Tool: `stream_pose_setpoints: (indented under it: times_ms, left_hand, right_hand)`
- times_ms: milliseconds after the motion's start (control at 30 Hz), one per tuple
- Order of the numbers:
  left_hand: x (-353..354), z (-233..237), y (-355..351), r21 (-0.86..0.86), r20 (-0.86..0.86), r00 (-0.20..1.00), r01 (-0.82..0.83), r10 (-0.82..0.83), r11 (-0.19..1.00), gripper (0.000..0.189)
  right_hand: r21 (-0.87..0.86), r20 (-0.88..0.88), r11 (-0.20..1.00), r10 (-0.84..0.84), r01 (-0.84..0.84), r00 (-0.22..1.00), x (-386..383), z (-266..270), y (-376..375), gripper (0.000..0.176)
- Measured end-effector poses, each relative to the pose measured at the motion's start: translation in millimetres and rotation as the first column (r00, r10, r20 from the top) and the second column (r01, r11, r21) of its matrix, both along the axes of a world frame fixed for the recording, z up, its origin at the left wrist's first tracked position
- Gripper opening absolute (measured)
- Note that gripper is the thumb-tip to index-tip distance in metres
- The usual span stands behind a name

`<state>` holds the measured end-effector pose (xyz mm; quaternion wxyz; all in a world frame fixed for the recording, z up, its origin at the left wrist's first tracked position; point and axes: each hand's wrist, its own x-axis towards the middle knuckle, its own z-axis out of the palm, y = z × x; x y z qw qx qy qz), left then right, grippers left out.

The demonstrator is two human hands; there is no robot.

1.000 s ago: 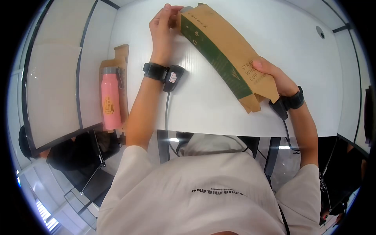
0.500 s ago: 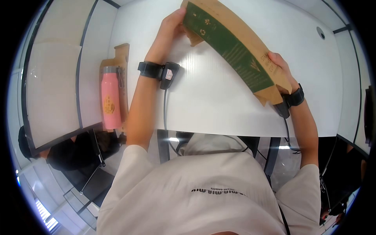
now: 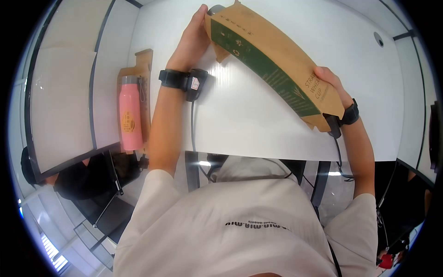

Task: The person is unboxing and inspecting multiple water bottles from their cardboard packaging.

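A long brown cardboard box (image 3: pixel 272 39) with a green printed side is held slantwise above the white table. My right hand (image 3: pixel 336 85) grips its lower right end, thumb on the printed face and the other fingers hidden behind. At the upper left end my left hand (image 3: pixel 191 46) is closed against the box, its thumb pointing up and its fingers mostly hidden. A grey rounded cap (image 3: pixel 215 9) shows at that end, beside the left thumb. Loose flaps stick out at both ends of the box.
A pink bottle (image 3: pixel 131 117) with a grey lid lies at the table's left side, on a second brown box (image 3: pixel 144 69). Partition panels (image 3: pixel 64 101) stand at the left and right. Cables hang from the devices on both wrists. Other people sit beyond the partitions.
The box has turned so more of its brown printed face shows, and its upper end has shifted left and down. The grey cap has come into view. My left hand has moved slightly left.
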<state>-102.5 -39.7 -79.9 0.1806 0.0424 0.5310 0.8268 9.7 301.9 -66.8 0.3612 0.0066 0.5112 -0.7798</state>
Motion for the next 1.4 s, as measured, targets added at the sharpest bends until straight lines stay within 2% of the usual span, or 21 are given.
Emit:
stream_pose_setpoints:
  times_ms: [67, 133, 200, 267, 333, 367, 433, 600, 667, 733, 767, 800, 867, 900, 967, 1067, 1100, 1133, 1233, 1267, 1400]
  left_hand:
    - [-3.5, -7.9, -1.2, -0.264, -0.247, 0.967, -0.001, -0.067, 0.964, 0.054]
    - [1.1, -3.0, 1.2, -0.129, -0.150, 0.987, 0.042, -0.061, 0.991, 0.051]
    - [9.5, 8.4, 6.8, -0.160, -0.165, 0.982, 0.065, -0.092, 0.985, 0.048]
    - [18.9, 22.3, 14.1, -0.193, -0.247, 0.957, 0.107, -0.154, 0.975, 0.041]
    - [15.7, 23.5, 11.8, -0.201, -0.213, 0.952, 0.179, -0.221, 0.963, 0.045]
    - [15.7, 22.0, 13.7, -0.294, -0.272, 0.936, 0.139, -0.222, 0.946, 0.048]
    - [14.7, 20.7, 12.7, -0.422, -0.321, 0.915, 0.094, -0.245, 0.902, 0.054]
    - [17.5, 20.0, 13.5, -0.370, -0.313, 0.924, 0.093, -0.219, 0.924, 0.052]
    - [20.2, 20.8, 17.4, -0.335, -0.313, 0.929, 0.087, -0.198, 0.938, 0.051]
    - [27.9, 30.7, 24.2, -0.233, -0.238, 0.966, 0.045, -0.102, 0.971, 0.065]
    - [25.0, 28.7, 26.1, -0.240, -0.215, 0.976, -0.020, -0.033, 0.971, 0.069]
    - [20.2, 26.8, 22.5, -0.227, -0.187, 0.982, -0.023, -0.021, 0.974, 0.061]
    - [16.1, 19.2, 20.3, -0.043, -0.254, 0.961, -0.122, 0.107, 0.992, 0.050]
    - [11.2, 16.5, 13.6, -0.042, -0.255, 0.961, -0.121, 0.107, 0.992, 0.050]
    - [-2.5, 8.1, -5.0, 0.097, -0.073, 0.968, -0.231, 0.239, 0.968, 0.050]
    - [10.3, 23.6, 5.4, 0.163, -0.134, 0.969, -0.185, 0.207, 0.969, 0.046]
    - [4.9, 28.2, 3.8, 0.138, -0.182, 0.979, -0.069, 0.093, 0.988, 0.050]
    - [6.0, 27.0, 6.1, 0.139, -0.181, 0.979, -0.069, 0.094, 0.988, 0.050]
    - [20.3, 30.0, 25.1, 0.088, 0.009, 0.995, -0.103, 0.103, 0.991, 0.052]
    - [21.7, 29.1, 25.6, 0.089, 0.012, 0.995, -0.103, 0.102, 0.991, 0.052]
    - [15.6, 21.0, 18.3, -0.011, -0.143, 0.975, 0.173, -0.173, 0.985, 0.044]
  right_hand:
    - [0.004, -0.021, 1.000, 0.015, -0.015, 1.000, -1.4, -1.8, -1.2, 0.065]
    - [-0.150, -0.058, 0.988, 0.039, -0.048, 0.998, 1.3, 14.9, -17.7, 0.067]
    - [-0.191, -0.042, 0.979, 0.069, -0.076, 0.997, -3.4, 7.3, -16.1, 0.069]
    - [-0.332, -0.084, 0.929, 0.145, -0.165, 0.986, -6.1, 3.8, -16.5, 0.071]
    - [-0.311, -0.150, 0.937, 0.115, -0.157, 0.982, -7.2, -5.4, -17.5, 0.073]
    - [-0.290, -0.217, 0.946, 0.085, -0.147, 0.972, -7.4, -8.1, -17.4, 0.075]
    - [-0.269, -0.169, 0.956, 0.076, -0.120, 0.983, -8.2, -3.3, -14.5, 0.079]
    - [-0.312, -0.134, 0.946, 0.053, -0.093, 0.990, -10.4, -5.7, -15.0, 0.083]
    - [-0.226, -0.260, 0.961, 0.100, -0.162, 0.960, -11.8, -6.6, -15.4, 0.088]
    - [-0.189, -0.195, 0.976, 0.070, -0.107, 0.978, -6.2, 7.8, -19.9, 0.094]
    - [-0.153, -0.240, 0.982, 0.069, -0.108, 0.968, -7.8, 10.6, -20.2, 0.095]
    - [-0.139, -0.270, 0.983, 0.077, -0.117, 0.960, -9.7, 9.6, -19.7, 0.095]
    - [-0.142, -0.262, 0.983, 0.078, -0.118, 0.962, -7.6, 14.7, -21.3, 0.094]
    - [-0.141, -0.264, 0.983, 0.077, -0.118, 0.961, -7.7, 13.4, -21.8, 0.094]
    - [-0.148, -0.261, 0.984, 0.056, -0.097, 0.964, -6.8, 8.1, -22.5, 0.094]
    - [-0.139, -0.276, 0.983, 0.082, -0.124, 0.958, -7.2, 7.5, -22.9, 0.095]
    - [-0.136, -0.265, 0.984, 0.075, -0.115, 0.961, -6.5, 10.0, -23.9, 0.096]
    - [-0.136, -0.265, 0.984, 0.076, -0.115, 0.961, -6.4, 11.6, -24.8, 0.096]
    - [-0.137, -0.245, 0.986, 0.055, -0.091, 0.968, -7.6, 9.8, -24.9, 0.092]
    - [-0.137, -0.243, 0.986, 0.055, -0.090, 0.968, -6.9, 9.3, -23.4, 0.092]
    - [-0.161, -0.211, 0.986, 0.014, -0.049, 0.977, -6.6, 7.7, -21.4, 0.086]
